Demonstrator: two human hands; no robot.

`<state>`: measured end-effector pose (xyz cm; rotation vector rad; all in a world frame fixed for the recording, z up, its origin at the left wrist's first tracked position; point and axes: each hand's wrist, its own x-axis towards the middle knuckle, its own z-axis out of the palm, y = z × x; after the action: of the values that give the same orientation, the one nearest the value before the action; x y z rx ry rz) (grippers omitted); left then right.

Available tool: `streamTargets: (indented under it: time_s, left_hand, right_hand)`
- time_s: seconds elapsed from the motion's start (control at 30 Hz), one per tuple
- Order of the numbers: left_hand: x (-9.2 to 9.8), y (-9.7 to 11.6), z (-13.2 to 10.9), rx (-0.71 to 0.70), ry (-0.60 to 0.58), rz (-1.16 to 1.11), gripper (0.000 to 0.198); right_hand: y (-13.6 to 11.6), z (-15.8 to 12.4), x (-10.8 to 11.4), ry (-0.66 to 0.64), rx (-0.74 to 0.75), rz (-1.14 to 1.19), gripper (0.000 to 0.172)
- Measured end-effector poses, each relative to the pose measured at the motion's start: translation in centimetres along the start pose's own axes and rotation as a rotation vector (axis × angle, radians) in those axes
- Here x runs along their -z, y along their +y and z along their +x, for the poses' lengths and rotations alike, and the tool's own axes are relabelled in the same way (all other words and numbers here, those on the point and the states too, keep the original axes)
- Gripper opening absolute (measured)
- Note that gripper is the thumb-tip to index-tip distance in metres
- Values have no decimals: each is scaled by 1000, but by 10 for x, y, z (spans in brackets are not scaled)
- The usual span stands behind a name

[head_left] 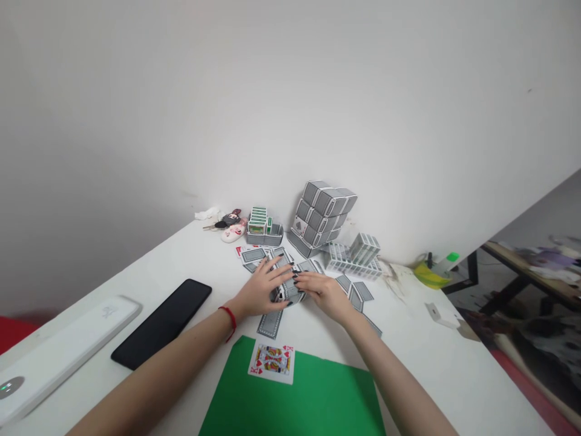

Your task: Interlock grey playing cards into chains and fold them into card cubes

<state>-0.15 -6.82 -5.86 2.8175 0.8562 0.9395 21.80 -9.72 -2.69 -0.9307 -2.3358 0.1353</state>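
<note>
My left hand (262, 289), with a red string on the wrist, lies fingers-out over a heap of grey-backed playing cards (290, 284) on the white table (431, 357). My right hand (324, 292) meets it from the right, fingers curled on the same heap. A king of hearts (272, 362) lies face up on a green sheet (299, 399) just in front of me. Behind the heap stands a stack of folded-card cubes (323, 216).
A black phone (163, 322) and a white flat device (59, 351) lie at the left. Keys and a pink charm (229, 227), a card box (262, 227) and more folded-card pieces (356, 254) sit by the wall. The table's edge runs down the right.
</note>
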Motion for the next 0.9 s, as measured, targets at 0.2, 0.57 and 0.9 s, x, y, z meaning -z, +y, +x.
streamTargets:
  time_s: [0.2,0.57,0.9]
  left_hand:
    - [-1,1,0,9,-13,14,59]
    - [-2,-1,1,-57,31,15,43]
    - [-8,-1,5,-84,111,6,31]
  right_hand:
    - [-5,4,-7,82,35,-63,16]
    - [2,-17,-6,285,-210,-52,58]
    - [12,-40,-42,344,-436,106,53]
